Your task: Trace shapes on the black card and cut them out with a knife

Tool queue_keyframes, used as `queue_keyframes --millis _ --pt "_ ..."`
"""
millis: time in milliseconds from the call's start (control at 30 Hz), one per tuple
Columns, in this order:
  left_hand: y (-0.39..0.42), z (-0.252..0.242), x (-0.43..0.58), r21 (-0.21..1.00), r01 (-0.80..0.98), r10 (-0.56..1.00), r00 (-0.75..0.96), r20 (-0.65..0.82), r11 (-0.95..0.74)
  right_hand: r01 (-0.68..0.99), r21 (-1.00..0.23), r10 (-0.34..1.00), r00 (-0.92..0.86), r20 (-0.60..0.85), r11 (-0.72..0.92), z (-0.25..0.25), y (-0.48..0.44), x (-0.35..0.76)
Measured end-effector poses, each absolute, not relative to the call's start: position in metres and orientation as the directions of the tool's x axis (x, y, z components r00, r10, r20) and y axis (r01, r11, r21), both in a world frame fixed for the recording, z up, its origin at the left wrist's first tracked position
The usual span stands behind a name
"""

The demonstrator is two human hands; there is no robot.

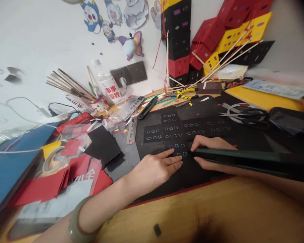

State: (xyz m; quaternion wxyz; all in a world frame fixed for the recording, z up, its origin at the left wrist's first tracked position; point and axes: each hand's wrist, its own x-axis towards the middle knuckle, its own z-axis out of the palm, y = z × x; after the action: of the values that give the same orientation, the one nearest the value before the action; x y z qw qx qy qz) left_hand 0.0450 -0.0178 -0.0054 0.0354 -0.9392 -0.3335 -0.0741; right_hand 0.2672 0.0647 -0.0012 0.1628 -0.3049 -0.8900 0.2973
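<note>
Red paper sheets [38, 185] lie at the left, with a stack of black card [103, 145] nearer the middle. Next comes the left hand [162, 168], palm down, fingers extended and close together, gripping nothing; the fingertips rest on the black paper [170, 127], which lies on the dark mat [152, 182] and carries outlined stars, squares and circles. For steady work, that hand should probably press flat and evenly, with fingertips off the outline being worked. Just beside it, the right hand [214, 143] is closed around a long dark green tool [243, 156], thumb and fingers pinching near its left end; its tip is unclear. A light, controlled grip would likely suit these small outlines. Scissors [243, 115] lie farther back at right.
</note>
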Motion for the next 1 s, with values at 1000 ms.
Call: queue_keyframes --millis 1000 --pt "-0.014 0.0 0.045 0.063 0.611 0.613 0.777 0.142 -0.789 0.372 -0.676 0.561 -0.824 0.075 0.636 -0.003 0.077 0.272"
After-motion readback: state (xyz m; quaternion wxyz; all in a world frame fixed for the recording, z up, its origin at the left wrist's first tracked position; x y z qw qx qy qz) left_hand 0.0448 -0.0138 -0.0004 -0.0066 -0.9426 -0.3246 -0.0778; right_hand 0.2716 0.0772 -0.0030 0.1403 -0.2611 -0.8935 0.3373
